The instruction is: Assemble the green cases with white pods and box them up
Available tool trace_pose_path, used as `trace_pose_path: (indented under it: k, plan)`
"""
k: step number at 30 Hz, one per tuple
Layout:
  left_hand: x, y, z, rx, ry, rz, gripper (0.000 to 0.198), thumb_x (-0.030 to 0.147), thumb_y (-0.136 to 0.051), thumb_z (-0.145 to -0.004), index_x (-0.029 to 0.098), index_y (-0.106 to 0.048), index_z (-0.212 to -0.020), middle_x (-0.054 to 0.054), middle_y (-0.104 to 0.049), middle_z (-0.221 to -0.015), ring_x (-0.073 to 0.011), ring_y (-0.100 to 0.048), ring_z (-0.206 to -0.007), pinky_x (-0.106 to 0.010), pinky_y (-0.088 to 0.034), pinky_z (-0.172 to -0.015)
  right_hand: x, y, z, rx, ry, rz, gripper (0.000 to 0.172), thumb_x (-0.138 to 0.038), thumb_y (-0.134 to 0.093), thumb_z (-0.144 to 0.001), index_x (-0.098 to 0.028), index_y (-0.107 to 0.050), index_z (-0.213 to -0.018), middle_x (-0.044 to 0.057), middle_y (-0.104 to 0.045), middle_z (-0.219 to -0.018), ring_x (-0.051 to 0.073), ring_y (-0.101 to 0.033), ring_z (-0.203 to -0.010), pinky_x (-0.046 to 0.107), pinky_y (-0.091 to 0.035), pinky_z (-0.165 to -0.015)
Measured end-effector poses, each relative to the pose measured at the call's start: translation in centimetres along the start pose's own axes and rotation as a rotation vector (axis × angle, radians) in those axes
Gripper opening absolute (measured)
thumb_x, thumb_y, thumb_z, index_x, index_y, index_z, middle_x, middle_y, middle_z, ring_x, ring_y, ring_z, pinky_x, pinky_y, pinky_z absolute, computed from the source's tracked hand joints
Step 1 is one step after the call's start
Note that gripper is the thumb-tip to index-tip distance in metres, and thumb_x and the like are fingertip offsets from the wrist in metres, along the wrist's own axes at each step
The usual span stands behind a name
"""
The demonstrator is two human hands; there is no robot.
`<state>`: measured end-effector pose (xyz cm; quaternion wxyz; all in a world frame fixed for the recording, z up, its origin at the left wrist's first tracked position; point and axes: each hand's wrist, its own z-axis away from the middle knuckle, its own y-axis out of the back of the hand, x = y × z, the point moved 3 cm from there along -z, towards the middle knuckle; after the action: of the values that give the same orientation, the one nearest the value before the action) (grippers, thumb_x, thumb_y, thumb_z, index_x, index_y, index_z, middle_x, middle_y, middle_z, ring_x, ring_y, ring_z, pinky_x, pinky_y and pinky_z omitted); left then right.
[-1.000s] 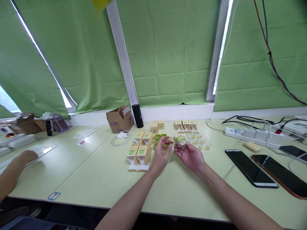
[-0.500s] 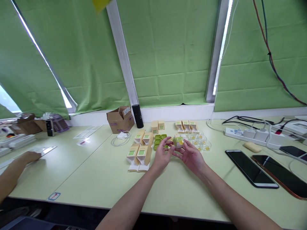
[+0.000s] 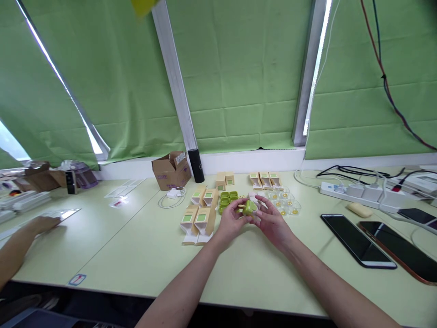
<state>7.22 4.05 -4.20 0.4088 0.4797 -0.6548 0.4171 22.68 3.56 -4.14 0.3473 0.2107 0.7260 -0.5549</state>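
Between both hands, above the table, is a small glossy green square cup (image 3: 250, 207), tilted with its green side showing. My left hand (image 3: 232, 223) has its fingers closed on the cup's left side, where a small tan piece (image 3: 241, 206) sticks out at the fingertips. My right hand (image 3: 272, 222) grips the cup from the right with thumb and fingers. Behind my left hand stand several similar green cups (image 3: 224, 201). Clear plastic covers (image 3: 284, 201) with yellow centres lie behind my right hand. Open cardboard boxes (image 3: 204, 217) with green labels sit to the left.
Two phones (image 3: 358, 240) and a white power strip (image 3: 360, 193) lie on the right. More small boxes (image 3: 264, 180) stand at the back, near a brown carton (image 3: 171, 171) and a black cylinder (image 3: 195, 166). A co-worker's hand (image 3: 44, 224) rests on clear sheets at far left.
The piece in my hands has been turned: its clear, yellow-centred part faced me before, and now its green side does. My fingers have shifted around it.
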Motion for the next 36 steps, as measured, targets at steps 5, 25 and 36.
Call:
trace_pose_path:
  k: [5, 25, 36]
  plan:
    - [0.3, 0.3, 0.0, 0.060, -0.061, -0.063, 0.056, 0.014, -0.091, -0.064, 0.019, -0.069, -0.115, -0.010, -0.070, -0.117, -0.0258, -0.068, -0.109, -0.042, -0.056, -0.098, -0.2, 0.6, -0.4, 0.038, 0.021, -0.046, 0.039, -0.036, -0.085, -0.078, -0.029, -0.069, -0.113, 0.001, -0.073, -0.097, 0.022, -0.067, -0.088, 0.041, -0.056, -0.080]
    - [1.2, 0.5, 1.4, -0.057, -0.188, -0.831, 0.047, 0.021, -0.091, -0.067, 0.027, -0.077, -0.111, -0.009, -0.068, -0.113, -0.0335, -0.050, -0.116, -0.050, -0.041, -0.103, -1.2, 2.1, -1.1, 0.185, 0.193, -0.060, 0.041, -0.049, -0.088, -0.074, -0.030, -0.067, -0.103, -0.001, -0.065, -0.087, 0.017, -0.059, -0.080, 0.029, -0.048, -0.065]
    - [1.8, -0.3, 1.3, -0.153, -0.110, -1.135, 0.045, 0.031, -0.089, -0.073, 0.026, -0.073, -0.115, -0.005, -0.073, -0.118, -0.0334, -0.049, -0.120, -0.053, -0.039, -0.105, 0.2, 4.1, -2.3, 0.326, 0.026, 0.324, 0.049, -0.060, -0.083, -0.067, -0.027, -0.055, -0.089, -0.008, -0.049, -0.062, 0.011, -0.043, -0.046, 0.025, -0.032, -0.043]
